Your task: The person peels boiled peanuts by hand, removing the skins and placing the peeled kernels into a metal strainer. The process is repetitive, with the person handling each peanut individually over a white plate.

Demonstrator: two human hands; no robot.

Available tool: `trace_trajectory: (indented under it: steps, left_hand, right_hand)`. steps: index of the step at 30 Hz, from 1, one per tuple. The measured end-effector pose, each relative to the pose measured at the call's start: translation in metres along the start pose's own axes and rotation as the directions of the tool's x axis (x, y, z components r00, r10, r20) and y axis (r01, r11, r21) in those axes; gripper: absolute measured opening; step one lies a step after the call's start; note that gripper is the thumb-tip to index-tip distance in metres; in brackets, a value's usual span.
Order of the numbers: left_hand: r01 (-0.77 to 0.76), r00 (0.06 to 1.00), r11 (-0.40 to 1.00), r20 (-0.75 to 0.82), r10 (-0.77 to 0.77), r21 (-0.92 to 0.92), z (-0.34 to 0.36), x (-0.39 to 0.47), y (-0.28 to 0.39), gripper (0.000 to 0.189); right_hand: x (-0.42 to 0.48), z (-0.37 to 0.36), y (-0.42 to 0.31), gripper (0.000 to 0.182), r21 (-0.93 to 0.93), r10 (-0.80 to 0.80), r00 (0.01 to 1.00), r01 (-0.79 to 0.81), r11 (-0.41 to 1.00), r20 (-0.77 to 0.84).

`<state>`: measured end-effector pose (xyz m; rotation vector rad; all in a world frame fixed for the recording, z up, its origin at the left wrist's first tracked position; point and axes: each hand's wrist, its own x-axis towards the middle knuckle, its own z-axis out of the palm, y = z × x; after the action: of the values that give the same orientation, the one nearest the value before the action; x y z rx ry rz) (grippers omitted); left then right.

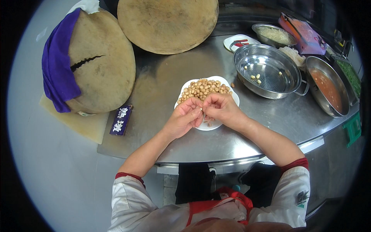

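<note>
Above a scalloped white plate (pixel 236 101), my left hand (pixel 187 117) and my right hand (pixel 221 110) meet fingertip to fingertip. A small pale peanut (pixel 200 109) shows in the pinch of my left thumb and fingers. My right thumb and forefinger close at the same spot; how much of the nut they grip is partly hidden. Skin-on peanuts (pixel 204 88) are heaped on the plate's far side. Loose reddish peanut skins (pixel 209 119) lie on its near side, under my hands. One stray peanut (pixel 232 85) rests on the steel just right of the plate.
A steel pan (pixel 252 90) with several peeled peanuts (pixel 258 76) stands right, beside a bowl of reddish liquid (pixel 326 87). Behind are a bowl of pale shreds (pixel 274 34) and a plate with red peppers (pixel 240 43). Round chopping blocks (pixel 107 75), one draped with purple cloth (pixel 59 66), stand left and behind.
</note>
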<state>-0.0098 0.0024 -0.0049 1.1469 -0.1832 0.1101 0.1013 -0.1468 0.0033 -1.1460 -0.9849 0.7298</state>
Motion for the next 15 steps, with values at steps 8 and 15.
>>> trace_trajectory:
  steps: [8, 15]
  left_hand:
    - [0.000, 1.000, 1.000, -0.008, 0.000, 0.005, -0.0004, 0.0005, 0.0006, 0.012]
    - [0.061, 0.996, 0.991, -0.056, -0.068, -0.123, -0.0024, -0.0013, 0.0063, 0.014]
  right_hand:
    - [0.0006, 0.0008, 0.0011, 0.008, -0.069, -0.007, 0.997, 0.002, 0.998, -0.071]
    - [0.0010, 0.0001, -0.0017, 0.008, -0.061, 0.022, 0.991, -0.030, 0.998, -0.129]
